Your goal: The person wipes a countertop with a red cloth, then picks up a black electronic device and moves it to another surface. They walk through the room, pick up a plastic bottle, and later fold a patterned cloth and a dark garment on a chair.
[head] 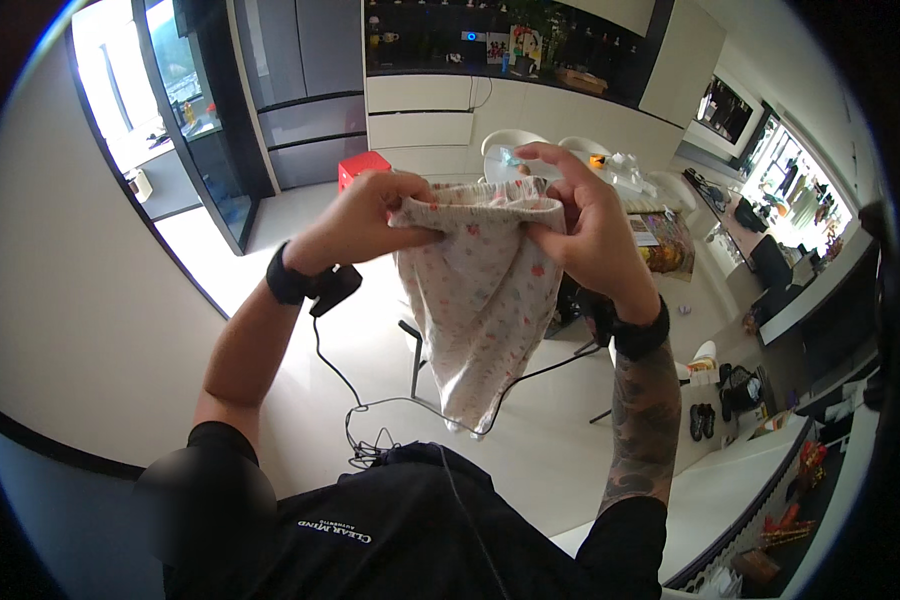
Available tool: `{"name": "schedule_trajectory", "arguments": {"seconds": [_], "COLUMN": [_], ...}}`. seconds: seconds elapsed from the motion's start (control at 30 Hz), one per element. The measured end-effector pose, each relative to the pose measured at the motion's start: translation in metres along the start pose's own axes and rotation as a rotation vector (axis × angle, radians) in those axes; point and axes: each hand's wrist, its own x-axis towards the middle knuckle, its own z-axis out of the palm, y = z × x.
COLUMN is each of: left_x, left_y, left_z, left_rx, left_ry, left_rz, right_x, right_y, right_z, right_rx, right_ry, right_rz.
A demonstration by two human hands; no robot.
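A pair of white floral-print pants (480,292) hangs in the air before my chest, its elastic waistband uppermost. My left hand (367,221) pinches the waistband's left end between thumb and fingers. At the right end, my right hand (589,221) grips the band with its thumb in front, while the index finger sticks up free. The waist opening is spread between both hands, and the legs taper down together. Each wrist wears a black strap with a small device, and a thin black cable (420,405) runs from them, passing across the lower part of the cloth.
Behind the pants stands a dining table (495,169) with white chairs (514,139) and plastic-wrapped items. A red stool (364,161) is at its left. Shoes (701,421) lie on the floor at right, near a white cabinet (735,480). A glass door (195,120) stands at left.
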Motion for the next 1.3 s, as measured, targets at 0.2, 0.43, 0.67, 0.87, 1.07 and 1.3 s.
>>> {"name": "schedule_trajectory", "arguments": {"seconds": [0.2, 0.43, 0.67, 0.87, 1.07, 1.3], "left_x": [0.003, 0.012, 0.031, 0.018, -0.046, -0.051], "left_y": [0.003, 0.001, -0.001, -0.071, -0.129, -0.096], "left_z": [-0.011, -0.006, -0.012, -0.007, 0.061, 0.037], "left_rx": [-0.19, -0.479, -0.747, -1.188, -1.429, -1.312], "left_ry": [-0.057, 0.043, -0.026, 0.202, 0.167, 0.259], "left_rz": [0.123, -0.011, 0.084, -0.386, -0.54, -0.372], "right_x": [0.002, -0.004, -0.061, -0.068, -0.055, -0.065], "right_y": [0.01, 0.048, 0.137, 0.141, 0.12, 0.105], "right_z": [-0.015, 0.0, 0.108, 0.109, 0.09, 0.097], "right_rx": [0.125, 0.582, 0.545, 1.371, 1.165, 0.582], "right_ry": [-0.189, 0.013, -0.417, -0.124, -0.023, -0.097], "right_rz": [0.036, 0.029, 0.474, 0.511, 0.418, 0.35]}}
